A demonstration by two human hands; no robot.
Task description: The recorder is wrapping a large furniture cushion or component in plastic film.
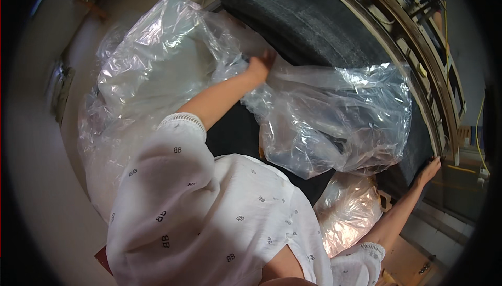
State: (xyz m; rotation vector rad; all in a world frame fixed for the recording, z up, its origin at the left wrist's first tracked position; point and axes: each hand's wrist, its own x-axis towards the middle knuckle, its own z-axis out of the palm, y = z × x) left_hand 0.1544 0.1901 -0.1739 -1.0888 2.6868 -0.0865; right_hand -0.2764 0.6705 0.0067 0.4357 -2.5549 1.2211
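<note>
A large clear plastic sheet (334,113) spreads in loose, shiny folds over a dark surface (293,19). My left hand (260,67) reaches forward to the bunched middle of the plastic. Its fingers are blurred, so whether they grip the film is unclear. Far out to the right, my right hand (431,170) is closed on the edge of the dark panel (413,152), beside a curved wooden rail. More crumpled plastic (157,61) bulges on the left, and part of the dark surface near my body shows between the folds.
Long wooden and metal rails (413,40) run along the right side. A crumpled plastic bundle (350,210) lies beside my right forearm. A yellow cord (478,134) hangs at the far right, and a brown board (408,262) lies low on the right.
</note>
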